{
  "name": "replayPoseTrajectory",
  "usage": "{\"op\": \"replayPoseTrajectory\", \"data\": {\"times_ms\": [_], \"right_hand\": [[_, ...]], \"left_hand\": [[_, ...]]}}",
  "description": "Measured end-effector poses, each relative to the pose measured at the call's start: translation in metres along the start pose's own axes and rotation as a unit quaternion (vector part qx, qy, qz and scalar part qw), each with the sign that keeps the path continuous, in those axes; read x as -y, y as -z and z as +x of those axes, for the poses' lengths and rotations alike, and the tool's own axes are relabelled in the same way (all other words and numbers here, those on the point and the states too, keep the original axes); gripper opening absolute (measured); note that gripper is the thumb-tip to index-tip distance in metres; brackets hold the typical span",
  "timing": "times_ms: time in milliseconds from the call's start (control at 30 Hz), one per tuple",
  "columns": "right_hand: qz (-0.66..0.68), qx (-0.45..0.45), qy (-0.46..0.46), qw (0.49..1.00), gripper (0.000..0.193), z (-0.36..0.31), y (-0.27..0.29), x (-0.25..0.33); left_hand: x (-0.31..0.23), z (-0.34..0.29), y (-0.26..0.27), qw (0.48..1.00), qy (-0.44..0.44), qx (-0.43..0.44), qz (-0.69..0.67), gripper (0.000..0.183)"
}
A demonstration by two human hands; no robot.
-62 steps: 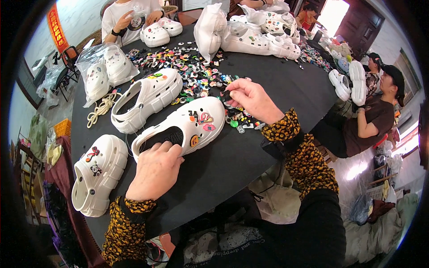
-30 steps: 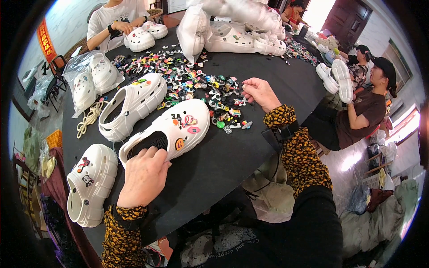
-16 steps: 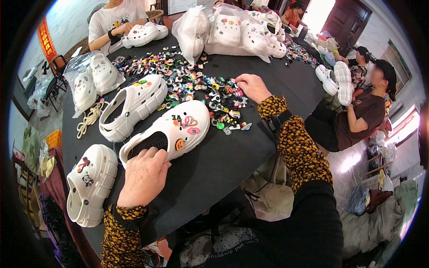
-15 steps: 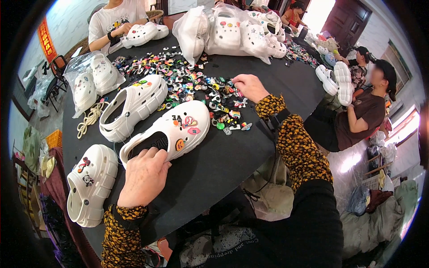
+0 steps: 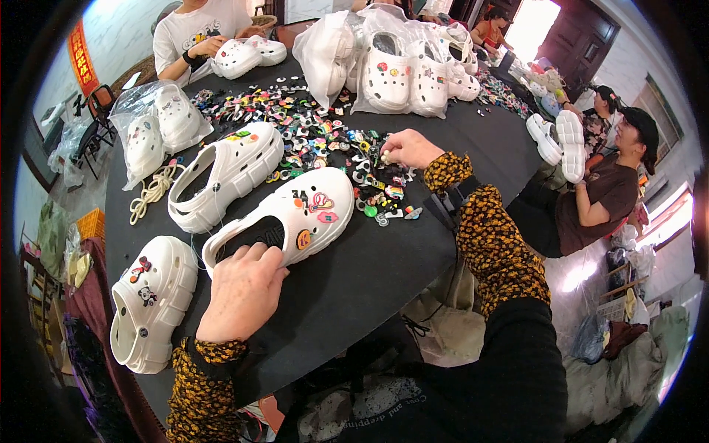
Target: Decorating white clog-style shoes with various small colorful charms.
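Observation:
My left hand [image 5: 242,297] grips a white clog [image 5: 299,198] by its heel opening, the fingers curled over the rim. Colourful charms, among them a pumpkin and pink lips, decorate the clog's toe. Over the edge of a loose charm pile [image 5: 317,140], my right hand [image 5: 412,150] is closed in a pinch. Something small and pale shows at its fingertips, too small to make out. Another white clog [image 5: 255,151] lies just beyond the held one. To the left rests a third white clog [image 5: 166,277], bearing a panda charm.
Bagged white clogs stand at the table's back [image 5: 388,85] and far left [image 5: 177,114]. A coil of cream cord [image 5: 153,193] lies beside the left bag. Across the dark table [image 5: 347,295] a person handles clogs [image 5: 238,60]; other people sit at the right.
My right hand has shifted slightly left and down at the charm pile, and a pale bit now shows at its fingertips. My left hand keeps its hold on the clog.

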State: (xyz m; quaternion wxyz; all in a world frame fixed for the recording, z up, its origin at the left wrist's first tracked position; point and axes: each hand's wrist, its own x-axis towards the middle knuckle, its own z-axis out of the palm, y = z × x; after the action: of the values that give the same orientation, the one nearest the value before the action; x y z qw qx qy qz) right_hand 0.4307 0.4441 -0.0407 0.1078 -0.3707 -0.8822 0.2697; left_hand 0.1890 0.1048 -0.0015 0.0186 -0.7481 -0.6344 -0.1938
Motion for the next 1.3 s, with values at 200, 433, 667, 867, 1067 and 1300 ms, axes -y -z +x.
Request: {"op": "replayPoseTrajectory", "data": {"times_ms": [200, 433, 667, 867, 1067, 1300], "right_hand": [[-0.037, -0.099, 0.007, 0.994, 0.021, 0.012, -0.005, -0.004], [0.004, -0.049, 0.116, 0.992, 0.019, 0.002, -0.043, 0.040], [0.040, -0.031, 0.184, 0.982, 0.016, -0.038, -0.047, 0.061], [0.032, -0.099, 0.065, 0.992, 0.021, -0.046, -0.025, 0.046], [0.071, -0.105, 0.063, 0.990, 0.021, -0.052, -0.026, 0.048], [0.062, -0.076, 0.102, 0.990, 0.026, -0.047, -0.038, 0.050]], "left_hand": [[-0.001, 0.001, 0.001, 1.000, 0.008, 0.007, -0.002, 0.015], [-0.002, 0.002, 0.003, 1.000, 0.012, 0.007, -0.012, 0.015], [-0.001, 0.000, 0.001, 1.000, 0.013, -0.002, -0.007, 0.015], [-0.007, 0.004, 0.004, 1.000, 0.027, -0.002, -0.015, 0.018], [-0.005, 0.003, 0.002, 1.000, 0.023, -0.004, -0.016, 0.019], [-0.005, 0.002, 0.003, 1.000, 0.027, -0.001, -0.015, 0.020]]}}
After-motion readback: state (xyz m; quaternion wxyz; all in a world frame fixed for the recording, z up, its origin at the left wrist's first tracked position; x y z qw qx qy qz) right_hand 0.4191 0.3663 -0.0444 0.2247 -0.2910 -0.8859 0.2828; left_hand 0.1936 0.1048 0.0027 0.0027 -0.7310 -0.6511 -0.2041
